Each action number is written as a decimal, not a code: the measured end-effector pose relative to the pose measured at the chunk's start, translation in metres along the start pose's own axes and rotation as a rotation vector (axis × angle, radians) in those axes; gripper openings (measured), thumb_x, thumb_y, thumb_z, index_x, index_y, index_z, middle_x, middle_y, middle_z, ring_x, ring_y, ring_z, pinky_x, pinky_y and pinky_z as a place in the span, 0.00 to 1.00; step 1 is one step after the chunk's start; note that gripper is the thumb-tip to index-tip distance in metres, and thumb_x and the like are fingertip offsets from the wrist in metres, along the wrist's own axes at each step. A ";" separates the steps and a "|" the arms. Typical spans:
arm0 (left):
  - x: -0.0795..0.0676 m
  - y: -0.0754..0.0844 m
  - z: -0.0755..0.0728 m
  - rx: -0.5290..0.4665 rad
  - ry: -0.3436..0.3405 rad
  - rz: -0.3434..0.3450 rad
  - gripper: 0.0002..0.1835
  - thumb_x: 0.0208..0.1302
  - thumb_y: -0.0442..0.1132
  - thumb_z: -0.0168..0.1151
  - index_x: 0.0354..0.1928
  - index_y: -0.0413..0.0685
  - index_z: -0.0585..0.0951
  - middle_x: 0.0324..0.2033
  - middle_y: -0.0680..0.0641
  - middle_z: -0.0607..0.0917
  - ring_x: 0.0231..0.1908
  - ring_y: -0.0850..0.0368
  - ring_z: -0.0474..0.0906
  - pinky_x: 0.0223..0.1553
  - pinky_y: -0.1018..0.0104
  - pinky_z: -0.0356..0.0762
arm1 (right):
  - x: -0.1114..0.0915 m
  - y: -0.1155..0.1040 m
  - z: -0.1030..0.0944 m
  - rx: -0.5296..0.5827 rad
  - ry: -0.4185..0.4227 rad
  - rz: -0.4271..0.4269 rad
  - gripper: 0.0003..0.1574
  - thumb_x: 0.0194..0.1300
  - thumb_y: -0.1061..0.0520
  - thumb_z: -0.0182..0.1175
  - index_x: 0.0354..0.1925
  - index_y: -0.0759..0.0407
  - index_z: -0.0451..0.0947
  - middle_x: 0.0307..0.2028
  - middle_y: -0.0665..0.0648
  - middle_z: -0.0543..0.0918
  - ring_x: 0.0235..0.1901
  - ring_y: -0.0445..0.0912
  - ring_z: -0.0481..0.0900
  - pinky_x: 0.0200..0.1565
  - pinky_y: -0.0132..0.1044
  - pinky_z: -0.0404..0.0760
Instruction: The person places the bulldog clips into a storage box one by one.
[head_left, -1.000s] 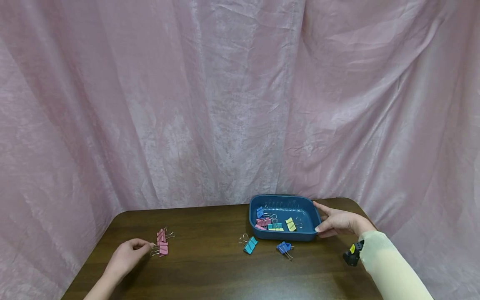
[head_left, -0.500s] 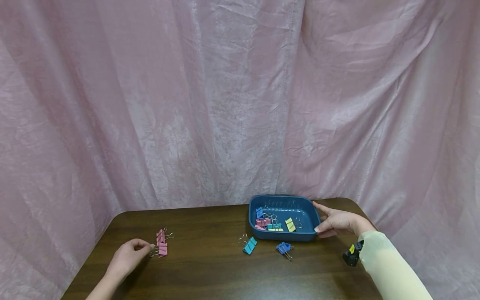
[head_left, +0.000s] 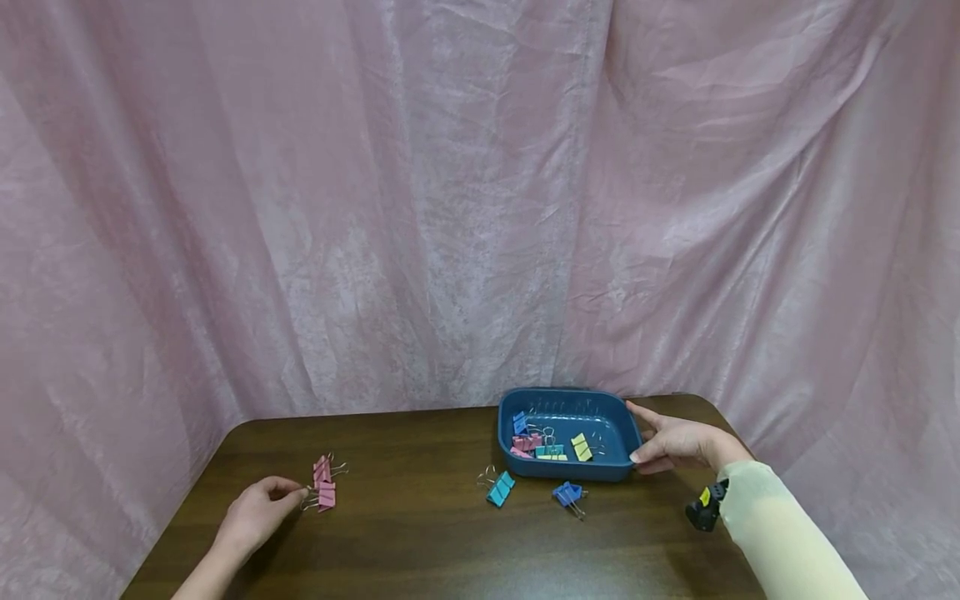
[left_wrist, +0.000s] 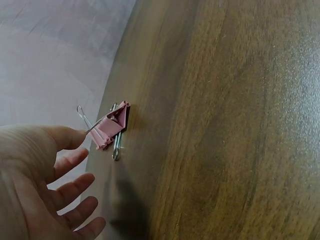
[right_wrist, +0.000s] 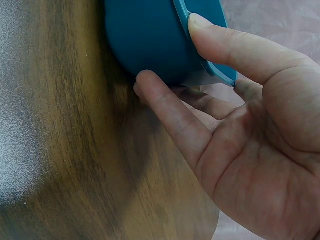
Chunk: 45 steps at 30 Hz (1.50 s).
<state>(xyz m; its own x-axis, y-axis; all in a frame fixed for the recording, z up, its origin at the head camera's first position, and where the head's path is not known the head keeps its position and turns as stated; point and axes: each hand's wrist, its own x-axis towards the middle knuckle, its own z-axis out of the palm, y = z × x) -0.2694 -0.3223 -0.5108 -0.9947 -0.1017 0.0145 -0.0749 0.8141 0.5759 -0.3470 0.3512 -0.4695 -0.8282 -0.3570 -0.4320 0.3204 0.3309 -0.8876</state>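
At the left of the table in the head view, my left hand [head_left: 253, 512] pinches the wire handle of a pink binder clip [head_left: 326, 497]. A second pink binder clip [head_left: 322, 471] touches it just behind. In the left wrist view, thumb and forefinger meet at the wire of the pink clip [left_wrist: 112, 126], and the other fingers are spread. My right hand [head_left: 678, 444] holds the right end of a blue tray [head_left: 570, 471]. The right wrist view has its thumb on the rim of the tray [right_wrist: 145, 40] and the other fingers against its side and underneath.
Inside the tray lie several binder clips, among them a yellow one [head_left: 581, 448] and a blue one [head_left: 521, 423]. A teal binder clip [head_left: 500, 489] and a blue binder clip [head_left: 568, 495] lie in front of it. Pink curtain [head_left: 465, 208] hangs behind the brown table [head_left: 420, 542].
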 end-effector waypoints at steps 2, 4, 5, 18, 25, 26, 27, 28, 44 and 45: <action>0.001 0.001 0.000 -0.001 -0.001 0.006 0.21 0.69 0.55 0.64 0.48 0.43 0.86 0.51 0.34 0.85 0.55 0.29 0.77 0.50 0.37 0.74 | 0.000 0.000 0.000 0.001 0.012 0.000 0.76 0.58 0.70 0.72 0.83 0.48 0.29 0.75 0.82 0.45 0.62 0.64 0.76 0.57 0.58 0.79; 0.001 0.003 0.000 0.000 -0.002 0.009 0.20 0.70 0.54 0.64 0.46 0.44 0.86 0.50 0.35 0.85 0.55 0.29 0.77 0.50 0.36 0.74 | -0.001 -0.001 0.000 -0.002 0.017 0.000 0.76 0.58 0.70 0.72 0.83 0.48 0.29 0.75 0.82 0.46 0.61 0.64 0.77 0.56 0.58 0.79; 0.001 0.004 0.000 -0.001 -0.002 0.009 0.19 0.70 0.54 0.64 0.46 0.44 0.87 0.50 0.35 0.86 0.55 0.29 0.77 0.50 0.37 0.74 | -0.001 -0.001 0.000 -0.002 0.018 0.001 0.76 0.58 0.70 0.72 0.83 0.48 0.30 0.75 0.82 0.46 0.61 0.64 0.77 0.56 0.58 0.79; 0.003 0.006 0.002 0.010 0.007 0.003 0.11 0.69 0.46 0.61 0.40 0.47 0.88 0.46 0.39 0.88 0.52 0.32 0.80 0.49 0.39 0.74 | 0.000 -0.003 0.001 -0.012 -0.009 0.005 0.74 0.61 0.71 0.70 0.82 0.50 0.27 0.74 0.83 0.42 0.63 0.65 0.75 0.57 0.58 0.78; 0.004 0.006 0.002 0.021 -0.001 -0.007 0.11 0.67 0.46 0.61 0.38 0.49 0.88 0.45 0.40 0.88 0.50 0.35 0.81 0.47 0.42 0.75 | -0.001 -0.003 0.001 -0.014 -0.008 0.003 0.75 0.60 0.71 0.70 0.82 0.49 0.27 0.75 0.83 0.41 0.64 0.67 0.74 0.56 0.57 0.79; 0.004 0.006 0.002 0.017 -0.003 -0.009 0.11 0.66 0.46 0.61 0.38 0.49 0.88 0.45 0.40 0.88 0.49 0.35 0.81 0.47 0.43 0.75 | 0.000 -0.003 0.001 -0.013 -0.007 0.002 0.75 0.60 0.71 0.70 0.82 0.49 0.27 0.75 0.83 0.41 0.63 0.66 0.74 0.56 0.57 0.79; 0.003 0.006 0.002 0.012 -0.006 -0.012 0.11 0.66 0.46 0.61 0.38 0.49 0.88 0.45 0.40 0.88 0.49 0.36 0.81 0.47 0.43 0.75 | 0.000 -0.003 0.001 -0.011 -0.007 0.002 0.75 0.60 0.71 0.70 0.82 0.49 0.27 0.75 0.83 0.41 0.63 0.66 0.74 0.57 0.57 0.79; 0.003 0.006 0.002 0.006 -0.008 -0.014 0.11 0.66 0.46 0.61 0.38 0.49 0.88 0.45 0.40 0.88 0.49 0.36 0.81 0.46 0.43 0.74 | -0.001 -0.002 0.001 -0.012 -0.009 0.001 0.75 0.60 0.71 0.70 0.82 0.50 0.27 0.75 0.83 0.41 0.63 0.66 0.74 0.57 0.57 0.79; -0.002 0.008 0.000 -0.032 -0.012 -0.043 0.13 0.69 0.49 0.63 0.36 0.49 0.88 0.46 0.39 0.87 0.48 0.39 0.80 0.42 0.52 0.72 | -0.001 -0.002 0.003 -0.012 0.028 0.011 0.76 0.58 0.71 0.72 0.83 0.48 0.29 0.75 0.82 0.43 0.62 0.63 0.76 0.57 0.58 0.79; -0.002 0.009 -0.001 -0.028 -0.010 -0.041 0.13 0.69 0.49 0.63 0.36 0.49 0.88 0.46 0.39 0.87 0.48 0.38 0.79 0.42 0.52 0.72 | 0.000 -0.002 0.003 -0.012 0.029 0.012 0.76 0.58 0.71 0.72 0.83 0.48 0.29 0.75 0.82 0.43 0.62 0.63 0.76 0.57 0.57 0.79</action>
<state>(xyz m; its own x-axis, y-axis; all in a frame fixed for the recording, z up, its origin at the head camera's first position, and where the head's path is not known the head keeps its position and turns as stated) -0.2681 -0.3154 -0.5049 -0.9915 -0.1292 -0.0180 -0.1141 0.7928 0.5987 -0.3459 0.3486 -0.4683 -0.8375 -0.3274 -0.4375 0.3250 0.3452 -0.8805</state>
